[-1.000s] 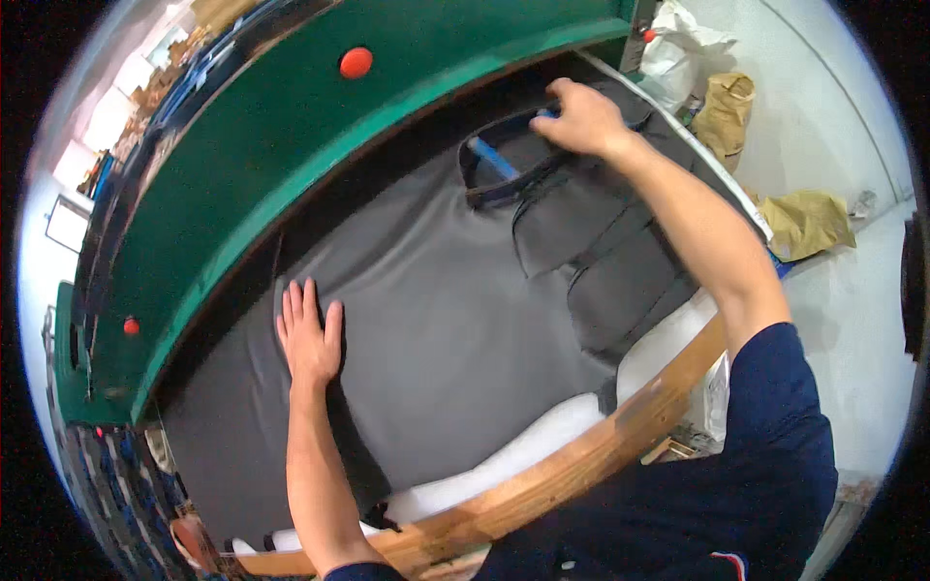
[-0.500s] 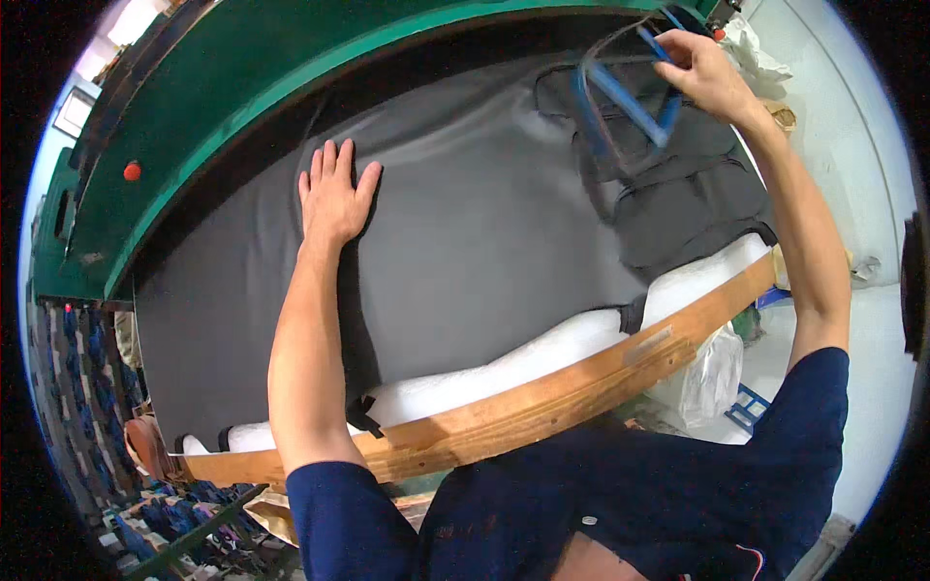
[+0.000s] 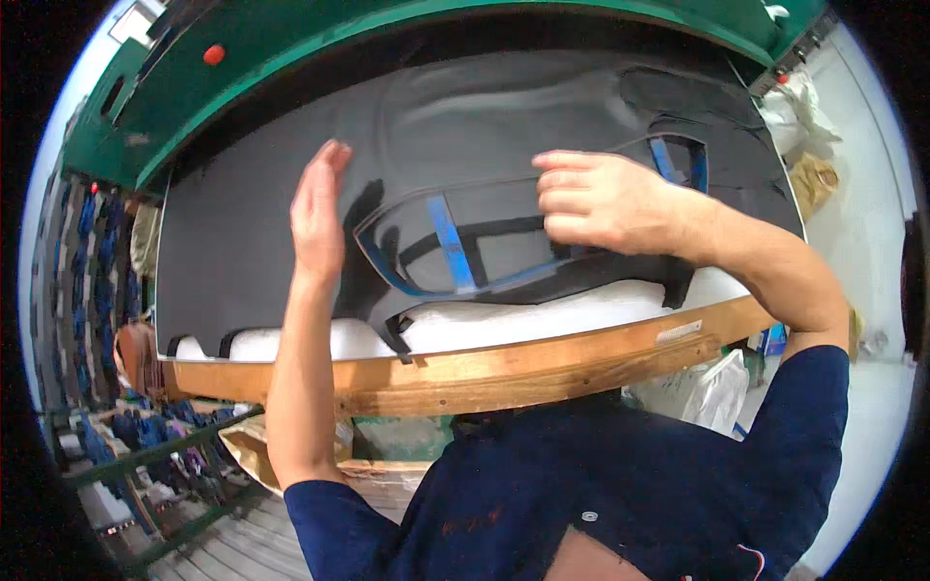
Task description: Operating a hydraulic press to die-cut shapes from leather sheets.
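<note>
A steel cutting die [image 3: 450, 242] with blue cross bars and a curved, elongated outline is over the near part of the black leather-like sheet [image 3: 232, 261]. My right hand [image 3: 605, 201] reaches across the die's middle, its fingers curled down onto the frame and their tips hidden. Whether the whole die touches the sheet cannot be made out. My left hand [image 3: 320, 213] is raised off the sheet just beyond the die's left end, holding nothing, fingers stretched upward and slightly blurred.
A white board or pad [image 3: 542, 312] shows under the sheet's near edge, above a wooden rail [image 3: 484, 376]. The green machine beam [image 3: 291, 77] with a red knob [image 3: 214, 55] spans the far side. Racks of hanging dies [image 3: 92, 281] stand left; plastic bags [image 3: 799, 111] lie right.
My right hand has brought the cutting die from the far right down and leftward over the near sheet. My left hand has lifted off the sheet. The view has shifted.
</note>
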Action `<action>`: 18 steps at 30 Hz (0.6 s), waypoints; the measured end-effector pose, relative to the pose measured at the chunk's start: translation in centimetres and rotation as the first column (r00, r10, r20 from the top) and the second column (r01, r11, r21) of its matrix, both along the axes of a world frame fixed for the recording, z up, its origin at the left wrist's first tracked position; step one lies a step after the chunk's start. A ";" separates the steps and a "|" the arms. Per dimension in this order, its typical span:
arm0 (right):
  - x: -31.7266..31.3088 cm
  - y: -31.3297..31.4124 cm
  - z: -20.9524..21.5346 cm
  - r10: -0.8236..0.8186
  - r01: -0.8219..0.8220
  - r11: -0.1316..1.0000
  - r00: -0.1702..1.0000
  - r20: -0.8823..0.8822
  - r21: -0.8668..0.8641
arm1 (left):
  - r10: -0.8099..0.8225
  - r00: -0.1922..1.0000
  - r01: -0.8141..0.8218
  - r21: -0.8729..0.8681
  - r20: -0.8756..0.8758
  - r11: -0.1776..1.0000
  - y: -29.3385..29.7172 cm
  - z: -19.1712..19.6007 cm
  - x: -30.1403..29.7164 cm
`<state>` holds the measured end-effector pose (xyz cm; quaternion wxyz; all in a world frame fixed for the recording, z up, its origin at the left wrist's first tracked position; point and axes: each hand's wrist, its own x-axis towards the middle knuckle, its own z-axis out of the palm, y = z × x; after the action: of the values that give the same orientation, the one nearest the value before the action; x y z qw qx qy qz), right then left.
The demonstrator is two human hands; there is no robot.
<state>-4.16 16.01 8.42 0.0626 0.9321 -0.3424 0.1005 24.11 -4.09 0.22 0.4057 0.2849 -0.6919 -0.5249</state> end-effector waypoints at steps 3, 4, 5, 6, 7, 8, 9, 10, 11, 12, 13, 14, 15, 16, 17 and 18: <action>0.7 0.0 -3.6 0.034 -0.036 0.994 0.999 0.015 0.108 | -0.084 0.994 0.081 0.049 0.076 0.996 3.8 -1.6 2.9; 0.8 0.1 -4.4 0.020 -0.025 0.990 0.999 0.032 0.142 | -0.138 0.986 0.131 0.071 0.096 0.989 4.7 -1.8 3.5; 0.6 0.0 -4.9 0.032 -0.037 0.989 0.999 0.035 0.143 | -0.145 0.978 0.139 0.049 0.148 0.989 5.4 -1.9 3.8; 0.4 -0.1 -5.2 0.007 -0.022 0.986 0.996 0.086 0.163 | -0.154 0.968 0.152 0.029 0.199 0.988 6.0 -1.7 3.8; 0.1 -0.2 -5.5 -0.023 -0.003 0.983 0.991 0.135 0.184 | -0.156 0.962 0.153 0.031 0.223 0.988 6.3 -1.6 3.8; -0.1 -0.2 -5.7 -0.022 -0.003 0.983 0.991 0.136 0.184 | -0.155 0.962 0.152 0.031 0.224 0.988 6.5 -1.6 3.7; -0.1 -0.3 -5.8 -0.031 -0.001 0.983 0.984 0.173 0.183 | -0.158 0.961 0.155 0.032 0.229 0.987 6.6 -1.6 3.9; 0.0 -0.3 -5.9 -0.042 0.004 0.984 0.977 0.210 0.181 | -0.164 0.958 0.160 0.033 0.234 0.986 6.7 -1.5 4.0; 0.0 -0.2 -6.3 -0.060 0.021 0.985 0.972 0.227 0.171 | -0.169 0.960 0.171 0.009 0.224 0.985 6.7 -1.9 4.1; 0.0 0.0 -6.4 -0.069 0.030 0.985 0.971 0.229 0.171 | -0.177 0.958 0.180 0.009 0.226 0.984 6.8 -2.3 4.0; 0.0 0.1 -6.5 -0.076 0.037 0.986 0.967 0.243 0.163 | -0.123 0.947 0.155 -0.085 0.296 0.984 6.9 -2.6 3.8; 0.0 0.3 -6.5 -0.084 0.045 0.987 0.963 0.256 0.154 | -0.064 0.931 0.137 -0.181 0.359 0.974 7.0 -2.6 3.6; -0.3 0.5 -6.1 -0.124 0.082 0.976 0.971 0.204 0.203 | -0.083 0.917 0.151 -0.147 0.391 0.977 7.1 -2.0 3.3; -0.4 0.8 -5.7 -0.142 0.100 0.974 0.969 0.204 0.201 | -0.099 0.915 0.169 -0.149 0.391 0.974 7.2 -2.0 3.0; -0.4 1.1 -5.4 -0.118 0.100 0.990 0.971 0.207 0.095 | -0.089 0.926 0.151 -0.144 0.367 0.978 7.4 -2.1 2.8; -0.7 1.6 -4.8 -0.098 0.103 0.995 0.975 0.202 -0.013 | -0.081 0.937 0.135 -0.140 0.339 0.981 7.6 -2.2 2.6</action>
<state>-4.83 17.65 3.62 0.0438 0.8978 -0.3925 0.1948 26.72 3.47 -1.99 0.2756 0.2970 -0.8049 -0.4335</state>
